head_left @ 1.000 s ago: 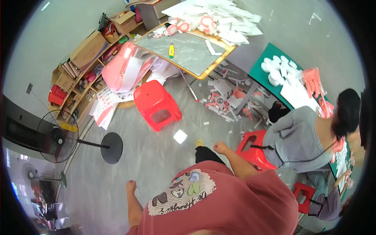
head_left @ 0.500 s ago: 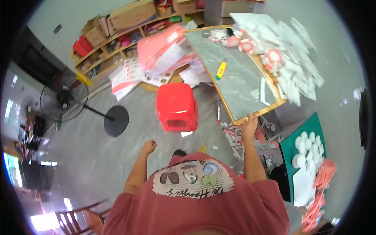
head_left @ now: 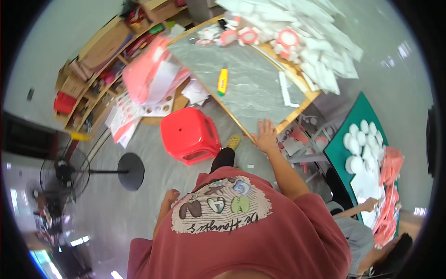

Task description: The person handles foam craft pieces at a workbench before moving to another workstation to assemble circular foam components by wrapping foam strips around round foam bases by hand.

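My right hand point(head_left: 266, 136) rests flat on the near corner of the grey marbled table point(head_left: 255, 100), its fingers spread and nothing held. Farther up the tabletop lies a yellow utility knife point(head_left: 223, 81) with a green end. My left hand point(head_left: 171, 197) hangs beside my body over the floor, fingers curled in, with no object visible in it. Ahead of that hand stands a red plastic stool point(head_left: 183, 132). My foot in a yellow clog point(head_left: 233, 141) is on the floor between the stool and the table.
White foam pieces point(head_left: 320, 60) and pink-and-white round parts point(head_left: 248, 35) crowd the table's far side. At right, a co-worker's hand point(head_left: 370, 204) is over a green table point(head_left: 335, 145) with white discs point(head_left: 355, 145) and pink strips point(head_left: 391, 172). A fan base point(head_left: 130, 171) stands left.
I have moved forward and turned, so table and stool appear farther left. My right hand has gone from gripping the table edge to lying flat on its corner. A co-worker has come into view.
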Demonstrator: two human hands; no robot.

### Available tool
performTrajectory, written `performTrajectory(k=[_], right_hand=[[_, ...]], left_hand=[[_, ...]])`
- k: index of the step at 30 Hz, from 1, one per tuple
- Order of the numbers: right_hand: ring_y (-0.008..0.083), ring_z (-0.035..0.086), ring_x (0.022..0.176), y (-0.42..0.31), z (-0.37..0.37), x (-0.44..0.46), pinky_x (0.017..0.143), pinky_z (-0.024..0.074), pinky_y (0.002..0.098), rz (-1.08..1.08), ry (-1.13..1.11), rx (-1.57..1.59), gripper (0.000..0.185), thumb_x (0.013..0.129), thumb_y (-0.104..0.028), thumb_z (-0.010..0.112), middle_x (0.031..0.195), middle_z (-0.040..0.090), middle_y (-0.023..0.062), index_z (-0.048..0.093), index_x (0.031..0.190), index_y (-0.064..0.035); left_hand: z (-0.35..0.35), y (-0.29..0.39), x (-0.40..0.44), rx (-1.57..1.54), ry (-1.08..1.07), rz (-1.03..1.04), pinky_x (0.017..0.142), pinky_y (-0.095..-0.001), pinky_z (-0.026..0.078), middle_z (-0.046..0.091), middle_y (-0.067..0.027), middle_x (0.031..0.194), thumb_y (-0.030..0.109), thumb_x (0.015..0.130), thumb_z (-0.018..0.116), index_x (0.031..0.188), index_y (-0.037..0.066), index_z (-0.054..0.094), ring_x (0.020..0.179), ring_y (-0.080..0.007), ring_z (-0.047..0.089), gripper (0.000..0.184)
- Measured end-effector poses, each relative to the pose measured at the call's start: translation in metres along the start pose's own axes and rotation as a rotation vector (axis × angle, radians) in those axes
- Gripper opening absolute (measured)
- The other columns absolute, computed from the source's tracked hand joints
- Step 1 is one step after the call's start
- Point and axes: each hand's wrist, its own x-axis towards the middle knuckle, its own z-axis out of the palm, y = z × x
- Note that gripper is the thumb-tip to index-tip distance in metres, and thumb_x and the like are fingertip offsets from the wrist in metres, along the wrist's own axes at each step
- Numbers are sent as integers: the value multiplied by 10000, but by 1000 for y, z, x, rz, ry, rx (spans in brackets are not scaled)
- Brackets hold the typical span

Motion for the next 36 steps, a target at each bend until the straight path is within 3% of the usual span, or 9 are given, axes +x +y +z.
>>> performTrajectory(k=[10,13,16,18,19,21,24,27,36], right_hand=[[361,167,1271,5,-8,2,974,178,531,-20,-50,117,697,777,-458,518,1379,202,173,289,1323,-90],[356,181,1263,3,-6,6,969,178,534,-30,-16,137,699,760,-448,545,1367,228,164,308,1315,-97],[361,190,1256,3,-9,8,965,178,537,-36,-28,152,700,752,-446,554,1364,233,163,315,1311,-99],[364,195,1253,3,-10,12,965,178,536,-40,-77,171,700,751,-446,555,1363,235,163,317,1311,-101],[365,195,1252,2,-8,12,967,177,533,-33,-71,156,699,750,-448,552,1361,237,162,318,1310,-101],[369,205,1250,0,-10,16,976,172,521,-22,-54,130,695,754,-460,536,1360,249,162,321,1311,-103],[366,224,1245,-4,-14,21,983,172,508,41,-98,117,688,759,-463,526,1359,259,162,323,1313,-109],[355,238,1243,-9,-19,26,993,171,495,84,-100,136,676,763,-459,520,1359,268,154,327,1314,-119],[317,275,1228,-44,-16,53,1002,183,474,450,-3,95,530,770,-315,550,1335,323,87,405,1267,-202]], left_hand=[[-57,100,98,148,0,262,458,-313,456,606,-128,670,233,781,565,904,11,608,505,-184,584,258],[-81,117,142,104,12,398,578,-327,481,626,-148,757,196,781,570,914,4,604,645,-214,615,236],[-126,203,154,95,125,531,688,-337,477,631,-155,834,170,783,570,927,7,599,789,-229,614,220],[-151,276,153,79,120,611,646,-324,469,619,-141,794,181,813,537,924,12,595,709,-214,603,210],[-159,309,156,50,155,812,610,-322,459,602,-134,739,195,824,532,891,5,585,654,-212,588,208],[-163,363,177,-149,54,784,593,-320,448,589,-150,702,220,834,524,865,-7,573,630,-219,582,234],[-160,429,211,-5,27,751,613,-345,451,598,-183,725,331,841,494,870,-18,575,671,-275,597,359],[-163,494,214,179,69,505,669,-417,449,604,-230,800,535,796,442,874,-32,574,779,-366,591,587],[-155,558,260,596,-82,784,686,-416,467,617,-186,839,442,623,678,937,-11,540,806,-335,599,569]])
